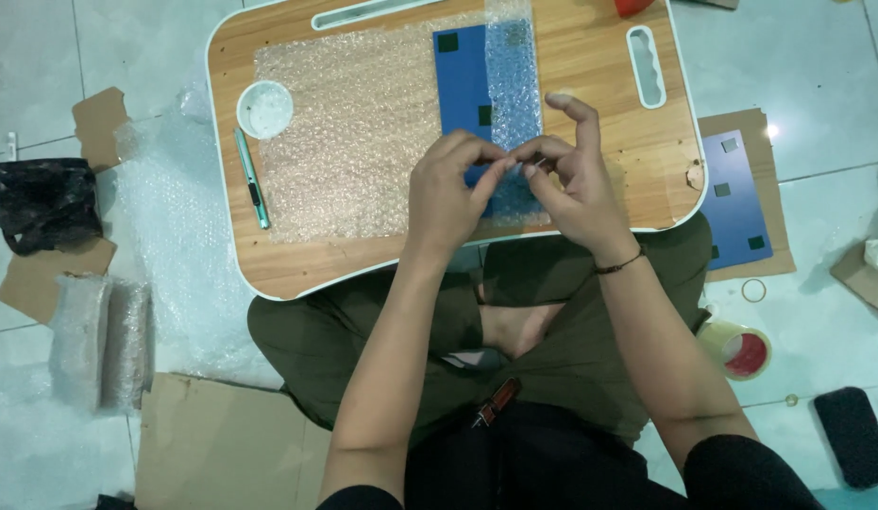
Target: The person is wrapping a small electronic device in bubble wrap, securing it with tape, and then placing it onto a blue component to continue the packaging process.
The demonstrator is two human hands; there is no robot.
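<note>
Our left hand [448, 189] and right hand [566, 179] meet fingertip to fingertip, pinched on something small we cannot make out, over the wooden lap surface [590, 57]. Beneath them lies a stiff blue panel [463, 85], half under soft, light bubble wrap [363, 142]; we judge it best gripped by its edges. Farther left lie a utility knife [251, 179] and a round white dish [265, 109].

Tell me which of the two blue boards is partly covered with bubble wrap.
The blue board on the lap desk, under the hands, with bubble wrap over its right part. The other blue board lies bare on cardboard on the floor.
</note>
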